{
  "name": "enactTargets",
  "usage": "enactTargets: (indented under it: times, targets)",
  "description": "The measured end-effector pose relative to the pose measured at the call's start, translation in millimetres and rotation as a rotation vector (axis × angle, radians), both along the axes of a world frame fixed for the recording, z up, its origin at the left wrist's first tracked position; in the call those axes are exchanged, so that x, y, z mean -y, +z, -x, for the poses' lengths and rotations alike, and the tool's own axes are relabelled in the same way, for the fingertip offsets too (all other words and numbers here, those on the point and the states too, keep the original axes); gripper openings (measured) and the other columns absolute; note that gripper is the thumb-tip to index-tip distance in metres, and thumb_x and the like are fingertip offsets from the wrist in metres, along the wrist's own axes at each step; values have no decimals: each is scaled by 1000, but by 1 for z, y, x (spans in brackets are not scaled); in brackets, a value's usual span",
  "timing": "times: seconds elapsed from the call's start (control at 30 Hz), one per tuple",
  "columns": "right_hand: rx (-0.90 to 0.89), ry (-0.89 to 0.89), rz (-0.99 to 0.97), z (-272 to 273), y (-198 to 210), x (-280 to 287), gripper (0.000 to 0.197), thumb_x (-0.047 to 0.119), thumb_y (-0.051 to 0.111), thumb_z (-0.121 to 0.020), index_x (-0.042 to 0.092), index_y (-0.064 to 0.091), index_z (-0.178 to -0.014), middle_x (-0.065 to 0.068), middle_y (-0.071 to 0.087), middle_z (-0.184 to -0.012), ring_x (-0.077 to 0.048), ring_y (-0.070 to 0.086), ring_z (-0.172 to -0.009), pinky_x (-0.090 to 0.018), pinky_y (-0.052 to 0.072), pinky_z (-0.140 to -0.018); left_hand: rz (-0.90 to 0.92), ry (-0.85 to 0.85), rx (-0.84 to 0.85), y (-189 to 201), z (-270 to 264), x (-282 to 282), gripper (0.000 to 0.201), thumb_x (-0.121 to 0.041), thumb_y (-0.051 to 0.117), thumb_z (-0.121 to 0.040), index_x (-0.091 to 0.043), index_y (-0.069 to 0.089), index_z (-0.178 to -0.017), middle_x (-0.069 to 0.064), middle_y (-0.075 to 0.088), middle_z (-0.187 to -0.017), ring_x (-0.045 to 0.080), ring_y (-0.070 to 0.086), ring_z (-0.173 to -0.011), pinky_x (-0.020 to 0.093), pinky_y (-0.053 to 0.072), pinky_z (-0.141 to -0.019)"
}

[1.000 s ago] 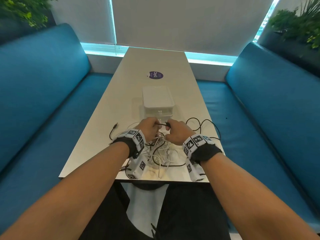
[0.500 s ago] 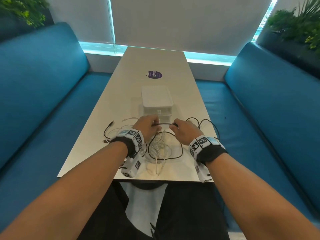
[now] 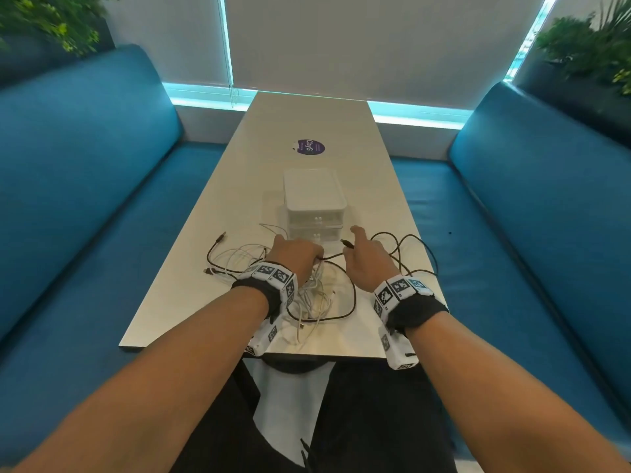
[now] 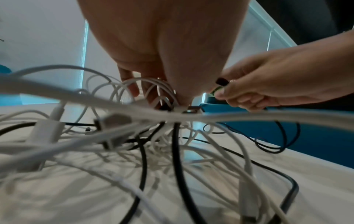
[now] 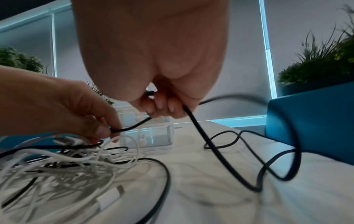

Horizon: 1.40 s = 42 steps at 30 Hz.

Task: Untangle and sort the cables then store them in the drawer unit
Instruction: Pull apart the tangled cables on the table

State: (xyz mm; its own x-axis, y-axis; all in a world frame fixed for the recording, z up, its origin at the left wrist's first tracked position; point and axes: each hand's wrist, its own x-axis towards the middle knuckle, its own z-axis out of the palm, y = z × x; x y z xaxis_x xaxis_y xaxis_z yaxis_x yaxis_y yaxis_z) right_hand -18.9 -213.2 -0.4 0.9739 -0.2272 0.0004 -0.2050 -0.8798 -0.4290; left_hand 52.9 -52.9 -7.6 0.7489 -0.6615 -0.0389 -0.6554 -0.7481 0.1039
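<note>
Benches [image 3: 85,172]: two blue upholstered seats, one along each long side of the table, with green plants behind their backs.
Table [image 3: 307,117]: long pale top running away from the person, between the benches.
Drawer unit [image 3: 312,199]: white, translucent-fronted box standing at mid-table, just beyond both hands; two stacked drawers with small knobs face the person, both pushed in.
White cables [image 3: 312,302]: a loose heap of several thin leads lying on the near part of the table, below and between the wrists, interlaced with black loops; plug housings show in the left wrist view [image 4: 47,133].
Black cable [image 3: 409,254]: runs from the left hand to the right hand as a short taut span above the heap, then trails off in open loops on the table toward its right edge.
Left hand [image 3: 297,256]: fingers curled down, thumb and forefinger pinching the black cable just above the white heap.
Right hand [image 3: 367,261]: fingers curled round the black cable near its plug [image 3: 346,243], which projects past the thumb side; forefinger extended toward the drawer unit.
Sticker [image 3: 309,147]: round purple label on the table beyond the drawer unit.
</note>
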Motion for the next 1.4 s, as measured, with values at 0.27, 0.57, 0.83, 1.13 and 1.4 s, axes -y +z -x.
enactTargets:
  times: [0.27, 0.57, 0.83, 1.13, 1.4]
  targets:
    - [-100, 185, 26, -8, -8, -12, 24, 27, 43, -97, 16, 64, -100, -8, 71, -87, -28, 65, -82, -45, 55, -78, 83, -22, 40, -6, 5, 3, 19, -26, 48, -102, -21, 58, -117, 4, 56, -110, 29, 61, -95, 36, 37, -71]
    - [-92, -196, 198, 0, 8, 34, 24, 16, 44, -100, 4, 60, -112, -19, 64, -113, -39, 63, -102, -41, 50, -82, -51, 41, 22, -13, -10, -26, 12, -17, 44, -93, -24, 54, -95, 1, 62, -107, 27, 49, -105, 46, 35, -96]
    - [-199, -254, 223, 23, 2, 44, 23, 16, 45, -95, 11, 55, -116, -15, 62, -113, -36, 62, -103, -39, 50, -80, 65, 36, 58, -13, -4, -16, 31, -11, 53, -89, -20, 53, -120, 5, 50, -125, 27, 45, -118, 44, 34, -100]
    - [-278, 229, 90, 18, -19, 0, 26, 26, 54, -95, 32, 69, -117, -3, 68, -119, -24, 64, -105, -34, 51, -92, -6, -189, 113, -13, 24, -4, 22, -37, 52, -92, -29, 68, -105, -4, 61, -114, 23, 45, -116, 45, 32, -101]
    - [-289, -15, 123, 18, -26, 23, 30, 26, 44, -101, 9, 56, -123, -16, 60, -119, -31, 63, -99, -38, 53, -84, -130, -201, 102, -27, 25, -11, 33, -56, 51, -86, -29, 68, -95, -5, 60, -106, 20, 45, -110, 46, 29, -100]
